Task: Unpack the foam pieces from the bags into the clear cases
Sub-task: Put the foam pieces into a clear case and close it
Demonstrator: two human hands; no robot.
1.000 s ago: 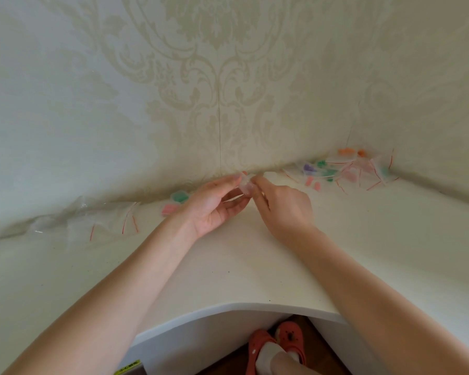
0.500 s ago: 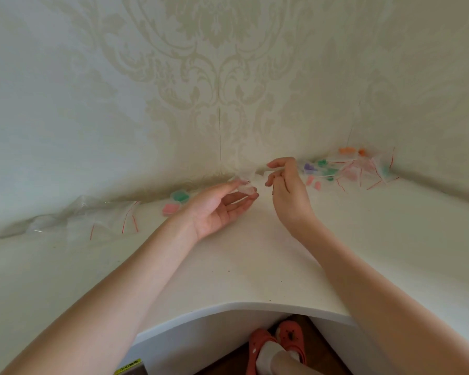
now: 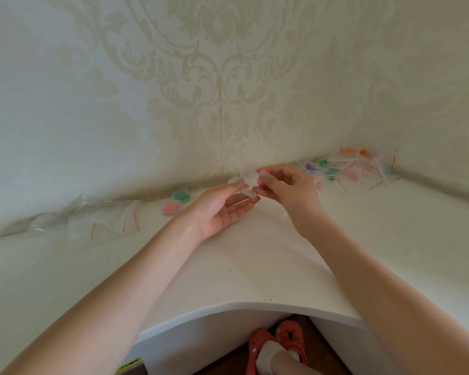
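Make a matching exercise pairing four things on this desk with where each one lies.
Things:
1. green case
2. pink case
3. empty bags
4. filled bags

Places:
A. far right corner by the wall
B. far left along the wall
C. against the wall, left of the left hand
D. just in front of the green case

Pairs: 1-C, 2-D, 3-B, 4-A
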